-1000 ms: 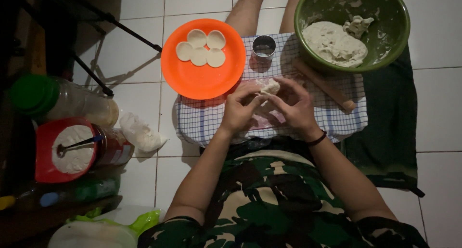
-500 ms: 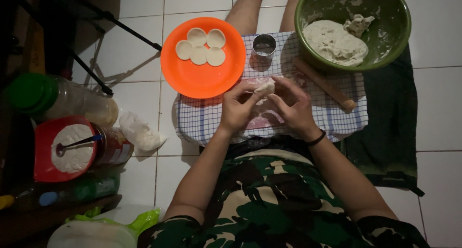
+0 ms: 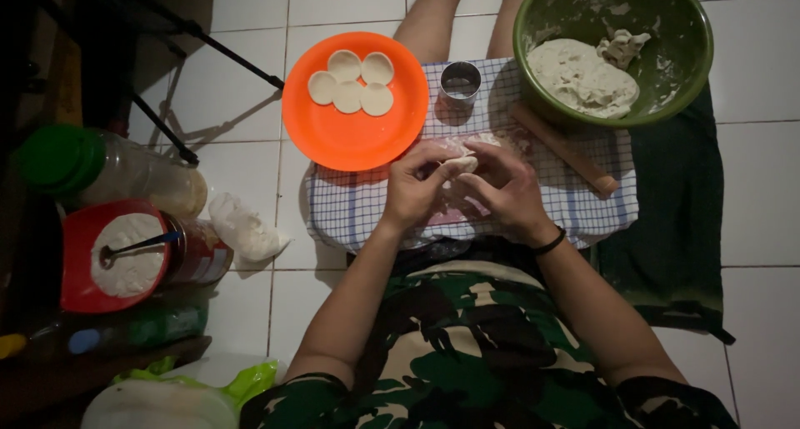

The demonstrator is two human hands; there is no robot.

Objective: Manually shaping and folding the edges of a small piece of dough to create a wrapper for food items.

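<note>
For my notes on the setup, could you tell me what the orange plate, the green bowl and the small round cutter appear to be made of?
The orange plate looks like plastic: uniform bright colour, smooth soft sheen. The green bowl also looks plastic, matte where flour smears it. The small round cutter seems metal, likely steel: grey, reflective, thin-walled.

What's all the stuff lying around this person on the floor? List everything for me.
dough piece: one, pale, pinched between both hands
plate: one, orange, on the cloth's left edge
dough rounds: four, white, on the plate
metal cup: one, silver, beside the plate
bowl: one, green, top right, holding dough
rolling pin: one, wooden, below the bowl
checked cloth: one, blue-white, over the lap
flour tub: one, red, far left
left hand: on the dough piece
right hand: on the dough piece
</note>
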